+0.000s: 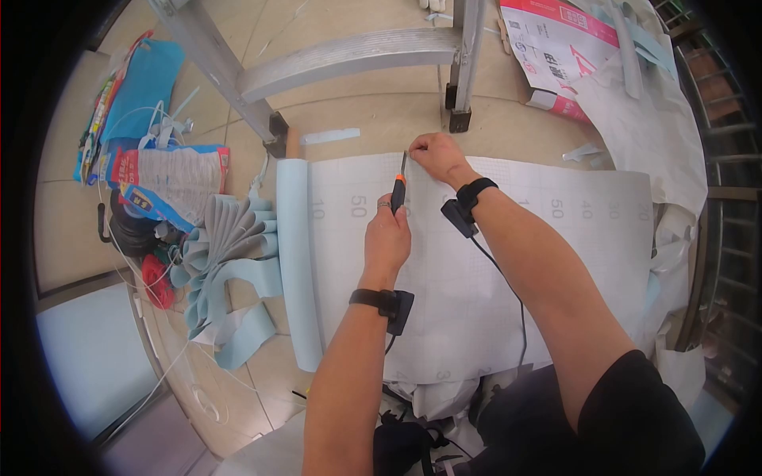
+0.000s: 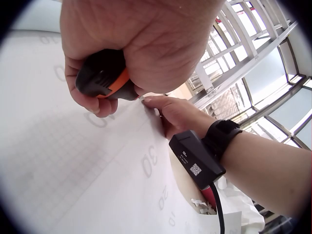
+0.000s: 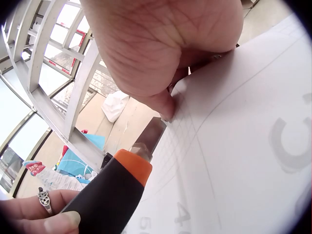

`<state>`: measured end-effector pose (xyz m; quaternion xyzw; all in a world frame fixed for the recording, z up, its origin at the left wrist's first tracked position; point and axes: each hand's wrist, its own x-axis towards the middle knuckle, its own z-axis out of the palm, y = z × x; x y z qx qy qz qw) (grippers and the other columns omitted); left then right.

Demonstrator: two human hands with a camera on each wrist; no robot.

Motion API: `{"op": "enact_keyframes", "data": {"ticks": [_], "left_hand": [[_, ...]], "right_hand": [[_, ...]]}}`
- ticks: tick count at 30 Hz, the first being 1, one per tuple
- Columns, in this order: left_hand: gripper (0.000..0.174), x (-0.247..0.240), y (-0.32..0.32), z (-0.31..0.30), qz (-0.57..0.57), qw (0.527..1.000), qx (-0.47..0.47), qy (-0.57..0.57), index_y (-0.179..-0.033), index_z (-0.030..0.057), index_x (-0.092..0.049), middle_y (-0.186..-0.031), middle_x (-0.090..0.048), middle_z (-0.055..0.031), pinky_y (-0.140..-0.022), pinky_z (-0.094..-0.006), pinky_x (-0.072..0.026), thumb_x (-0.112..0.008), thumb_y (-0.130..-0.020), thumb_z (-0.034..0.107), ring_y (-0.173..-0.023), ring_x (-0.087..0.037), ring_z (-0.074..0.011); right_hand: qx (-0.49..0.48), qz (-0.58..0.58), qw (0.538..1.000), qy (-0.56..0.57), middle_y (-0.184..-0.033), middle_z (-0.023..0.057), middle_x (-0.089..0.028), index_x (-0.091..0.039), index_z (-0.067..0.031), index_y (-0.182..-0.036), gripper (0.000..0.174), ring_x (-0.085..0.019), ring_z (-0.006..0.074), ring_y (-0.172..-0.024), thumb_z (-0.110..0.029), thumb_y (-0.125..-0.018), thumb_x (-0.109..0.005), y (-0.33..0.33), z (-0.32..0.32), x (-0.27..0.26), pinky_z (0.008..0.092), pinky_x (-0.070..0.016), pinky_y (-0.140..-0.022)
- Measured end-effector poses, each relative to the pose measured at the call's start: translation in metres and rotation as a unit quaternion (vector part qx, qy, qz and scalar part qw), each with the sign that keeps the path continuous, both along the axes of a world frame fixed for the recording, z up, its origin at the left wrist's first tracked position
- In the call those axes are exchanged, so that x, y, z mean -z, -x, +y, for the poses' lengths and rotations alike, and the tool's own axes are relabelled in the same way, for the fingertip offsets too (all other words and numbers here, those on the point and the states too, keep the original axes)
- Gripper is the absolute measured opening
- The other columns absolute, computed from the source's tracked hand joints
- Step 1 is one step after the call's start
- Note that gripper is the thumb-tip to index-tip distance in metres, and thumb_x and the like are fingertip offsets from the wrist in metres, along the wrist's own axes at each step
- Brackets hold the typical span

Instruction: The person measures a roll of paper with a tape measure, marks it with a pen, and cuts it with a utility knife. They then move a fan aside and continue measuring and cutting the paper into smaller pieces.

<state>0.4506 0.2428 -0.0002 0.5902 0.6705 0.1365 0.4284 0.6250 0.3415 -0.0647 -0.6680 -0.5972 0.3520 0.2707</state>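
A white sheet [image 1: 476, 278] printed with a grid and numbers lies on the floor, its left side rolled up with the light blue face outward. My left hand [image 1: 387, 242] grips a black and orange utility knife [image 1: 398, 193], the blade toward the sheet's far edge. In the right wrist view the metal blade [image 3: 152, 134] is at that edge, close to the fingers of my right hand [image 3: 165, 48]. My right hand [image 1: 441, 161] pinches the sheet's far edge just right of the blade.
An aluminium ladder [image 1: 349, 59] stands beyond the sheet. Curled light blue strips [image 1: 226, 246], plastic packets [image 1: 178, 178] and a red roll [image 1: 157, 282] lie at the left. A pink and white package [image 1: 556, 55] and crumpled white sheeting [image 1: 651, 119] lie at the right, near a metal railing [image 1: 726, 198].
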Motion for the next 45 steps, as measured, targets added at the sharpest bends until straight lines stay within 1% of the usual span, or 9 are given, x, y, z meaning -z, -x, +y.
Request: {"op": "enact_keyframes", "data": {"ticks": [6, 8, 11, 15, 27, 35, 41, 43, 45], "left_hand": [[0.036, 0.006, 0.000, 0.005, 0.002, 1.000, 0.003, -0.013, -0.129, 0.0031, -0.050, -0.083, -0.067, -0.0155, -0.074, -0.0422, -0.0508, -0.047, -0.099, 0.023, -0.080, -0.067, -0.0330], [0.036, 0.010, 0.000, 0.008, -0.019, 1.000, 0.009, -0.023, -0.128, 0.0022, -0.050, -0.081, -0.067, -0.0145, -0.072, -0.0412, -0.0509, -0.047, -0.099, 0.023, -0.077, -0.067, -0.0314], [0.036, 0.011, 0.000, 0.011, -0.019, 1.000, 0.002, -0.010, -0.128, 0.0020, -0.050, -0.080, -0.067, -0.0140, -0.070, -0.0405, -0.0509, -0.046, -0.099, 0.023, -0.074, -0.067, -0.0300], [0.035, 0.013, 0.002, 0.007, -0.018, 0.999, 0.003, -0.026, -0.127, 0.0018, -0.051, -0.079, -0.066, -0.0137, -0.070, -0.0402, -0.0509, -0.046, -0.099, 0.022, -0.074, -0.067, -0.0293], [0.036, 0.006, 0.009, -0.005, 0.010, 1.000, 0.017, 0.011, -0.128, 0.0026, -0.051, -0.081, -0.067, -0.0153, -0.073, -0.0406, -0.0512, -0.046, -0.098, 0.021, -0.078, -0.067, -0.0319], [0.037, 0.007, 0.013, -0.017, 0.013, 0.999, 0.014, 0.031, -0.131, 0.0027, -0.050, -0.080, -0.067, -0.0141, -0.071, -0.0397, -0.0512, -0.045, -0.099, 0.021, -0.074, -0.067, -0.0291], [0.038, -0.001, 0.014, -0.021, 0.006, 0.998, 0.013, 0.060, -0.132, 0.0037, -0.049, -0.082, -0.067, -0.0138, -0.072, -0.0396, -0.0512, -0.045, -0.099, 0.022, -0.076, -0.067, -0.0290], [0.038, -0.003, 0.014, -0.023, 0.004, 0.998, 0.012, 0.059, -0.132, 0.0040, -0.049, -0.083, -0.067, -0.0140, -0.073, -0.0395, -0.0512, -0.045, -0.099, 0.022, -0.076, -0.067, -0.0288], [0.038, -0.004, 0.015, -0.023, 0.003, 0.998, 0.012, 0.058, -0.133, 0.0044, -0.049, -0.084, -0.067, -0.0141, -0.074, -0.0394, -0.0512, -0.045, -0.099, 0.022, -0.077, -0.067, -0.0287]], "right_hand": [[-0.003, 0.000, 1.000, -0.003, -0.088, 0.0146, -0.071, -0.076, -0.0095, -0.089, 0.017, -0.067, 0.0337, -0.085, -0.020, -0.080, -0.064, 0.001, -0.001, -0.002, 0.0386, -0.0535, -0.079], [-0.004, 0.001, 1.000, -0.005, -0.088, 0.0147, -0.071, -0.076, -0.0094, -0.089, 0.018, -0.067, 0.0337, -0.086, -0.020, -0.080, -0.065, 0.001, -0.001, -0.004, 0.0385, -0.0535, -0.079], [-0.005, -0.001, 1.000, -0.003, -0.088, 0.0148, -0.071, -0.076, -0.0094, -0.089, 0.018, -0.067, 0.0336, -0.085, -0.020, -0.080, -0.064, 0.001, -0.001, -0.004, 0.0385, -0.0534, -0.079], [-0.002, 0.008, 1.000, -0.005, -0.087, 0.0150, -0.071, -0.076, -0.0091, -0.088, 0.017, -0.067, 0.0333, -0.085, -0.019, -0.080, -0.064, 0.001, -0.001, -0.003, 0.0385, -0.0534, -0.079], [-0.003, 0.015, 1.000, 0.001, -0.087, 0.0160, -0.071, -0.075, -0.0079, -0.088, 0.017, -0.067, 0.0338, -0.084, -0.018, -0.080, -0.063, 0.000, -0.001, 0.001, 0.0382, -0.0531, -0.077], [-0.010, 0.013, 1.000, -0.004, -0.087, 0.0158, -0.071, -0.074, -0.0081, -0.088, 0.018, -0.067, 0.0339, -0.085, -0.018, -0.080, -0.063, 0.000, -0.001, 0.001, 0.0384, -0.0529, -0.078], [-0.011, 0.009, 1.000, 0.011, -0.091, 0.0148, -0.071, -0.073, -0.0080, -0.089, 0.018, -0.067, 0.0336, -0.089, -0.019, -0.079, -0.064, 0.001, 0.002, 0.002, 0.0383, -0.0525, -0.081], [0.001, -0.004, 0.997, 0.079, -0.095, 0.0143, -0.071, -0.072, -0.0087, -0.091, 0.019, -0.067, 0.0329, -0.093, -0.021, -0.078, -0.065, 0.003, 0.005, -0.003, 0.0377, -0.0521, -0.084], [-0.016, -0.010, 0.997, 0.074, -0.097, 0.0145, -0.071, -0.073, -0.0093, -0.093, 0.021, -0.066, 0.0326, -0.095, -0.022, -0.078, -0.066, 0.006, 0.008, -0.003, 0.0373, -0.0520, -0.085]]}}
